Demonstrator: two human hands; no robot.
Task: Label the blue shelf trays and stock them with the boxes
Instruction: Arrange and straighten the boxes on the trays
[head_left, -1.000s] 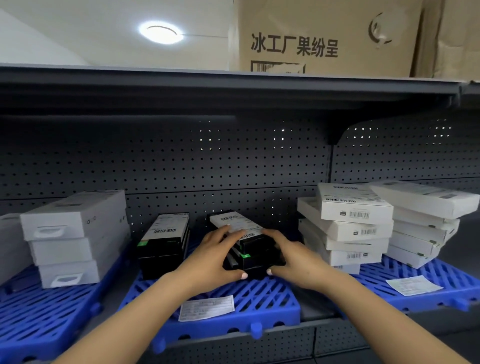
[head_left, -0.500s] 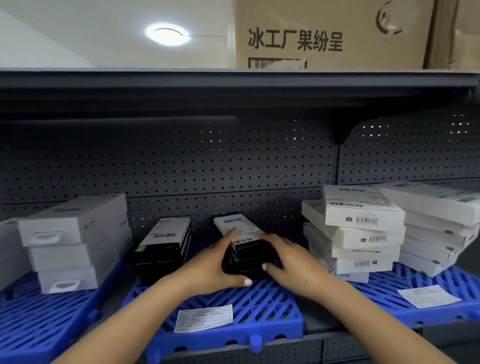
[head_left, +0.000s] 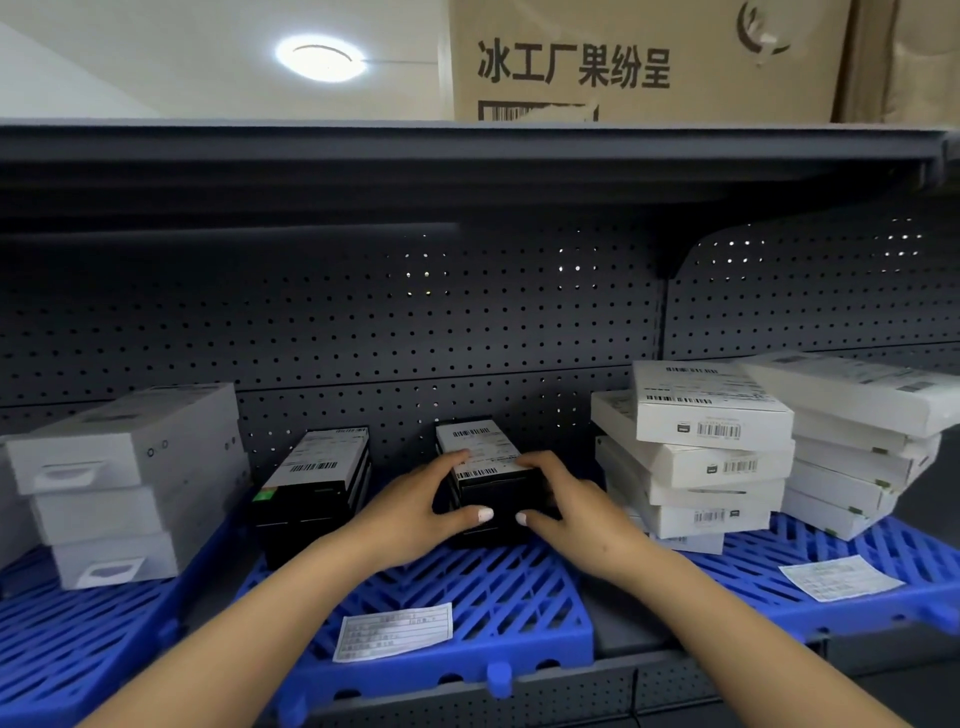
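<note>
Dark pegboard (head_left: 363, 322) is backing a grey shelf (head_left: 613, 642), with a cardboard carton (head_left: 649, 57) sitting on the level above. On the left tray (head_left: 78, 639), three white boxes (head_left: 130, 483) are sitting stacked; no label is showing on that tray from here. The middle tray (head_left: 467, 597) is carrying a paper label (head_left: 393, 631) near its front edge and two piles of black boxes: the left pile (head_left: 311, 483) is standing alone, while the right pile (head_left: 491, 483) is being squared up. The left hand (head_left: 410, 512) is curling round that pile's left side, thumb lying across its front. The right hand (head_left: 563, 512) is gripping its right side the same way, so both hands are closing on the pile from either side. On the right tray (head_left: 857, 566), two leaning stacks of white boxes (head_left: 711, 457) are resting behind another label (head_left: 841, 577). Judging by this, stocking is well under way: all three trays are holding boxes and two are labelled. Remaining, it seems, are tidying this pile and perhaps labelling the left tray.
</note>
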